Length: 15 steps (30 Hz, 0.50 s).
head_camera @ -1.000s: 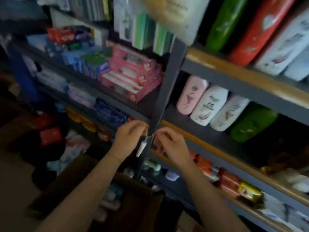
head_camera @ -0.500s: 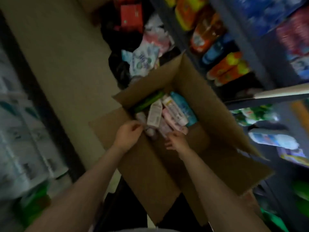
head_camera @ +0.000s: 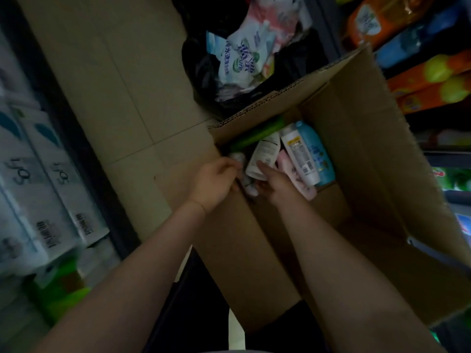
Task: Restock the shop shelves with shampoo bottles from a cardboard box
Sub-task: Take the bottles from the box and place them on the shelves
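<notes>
An open cardboard box [head_camera: 356, 138] stands on the floor below me with several shampoo bottles lying in its far corner. Among them are a green bottle [head_camera: 257, 136], a blue one [head_camera: 316, 154], a white one with a label [head_camera: 299, 156] and a pink one [head_camera: 293, 174]. My right hand [head_camera: 277, 184] grips a white bottle [head_camera: 263, 154], thumb on top of it. My left hand [head_camera: 216, 182] reaches over the box's left wall with its fingers curled round a small pale bottle [head_camera: 248, 186]. That bottle is partly hidden between my hands.
A black bag [head_camera: 204, 70] with white refill pouches lies beyond the box. Shelves on the right carry orange bottles [head_camera: 428, 82] and blue ones. Stacked tissue packs [head_camera: 38, 200] line the left side. Tiled floor [head_camera: 114, 85] runs between them.
My view dropped from the shelf down to the box. Both hands came down from the shelf post into the box and closed on bottles there.
</notes>
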Available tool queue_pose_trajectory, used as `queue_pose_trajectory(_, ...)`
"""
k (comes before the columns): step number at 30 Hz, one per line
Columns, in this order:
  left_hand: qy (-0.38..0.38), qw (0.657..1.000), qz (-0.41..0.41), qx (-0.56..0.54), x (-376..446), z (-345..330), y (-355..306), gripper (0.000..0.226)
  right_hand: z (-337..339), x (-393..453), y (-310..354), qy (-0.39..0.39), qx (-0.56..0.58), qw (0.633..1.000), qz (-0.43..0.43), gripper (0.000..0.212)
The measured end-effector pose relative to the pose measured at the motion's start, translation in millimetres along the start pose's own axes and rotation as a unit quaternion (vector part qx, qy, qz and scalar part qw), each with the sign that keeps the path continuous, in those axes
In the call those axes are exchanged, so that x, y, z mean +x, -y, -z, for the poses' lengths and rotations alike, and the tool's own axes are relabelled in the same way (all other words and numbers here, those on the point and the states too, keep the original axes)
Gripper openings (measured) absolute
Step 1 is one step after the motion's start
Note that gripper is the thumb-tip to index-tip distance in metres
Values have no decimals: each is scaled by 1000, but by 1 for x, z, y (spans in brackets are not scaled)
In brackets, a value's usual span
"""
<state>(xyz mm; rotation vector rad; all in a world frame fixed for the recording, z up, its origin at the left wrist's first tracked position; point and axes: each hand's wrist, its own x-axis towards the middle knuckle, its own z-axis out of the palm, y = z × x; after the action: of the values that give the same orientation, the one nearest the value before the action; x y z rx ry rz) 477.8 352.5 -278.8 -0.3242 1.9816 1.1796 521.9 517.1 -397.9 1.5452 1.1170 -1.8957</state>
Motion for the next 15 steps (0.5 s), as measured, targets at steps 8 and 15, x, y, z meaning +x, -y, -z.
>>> queue_pose_trajectory(8,23,997,59,-34,-7,-8,-32,18,7,-134,33,9,-40,996,77,35)
queue_pose_trajectory(15,49,916,27,-396,-54,-27,-117,40,37,-242,37,57,-278,901,328,47)
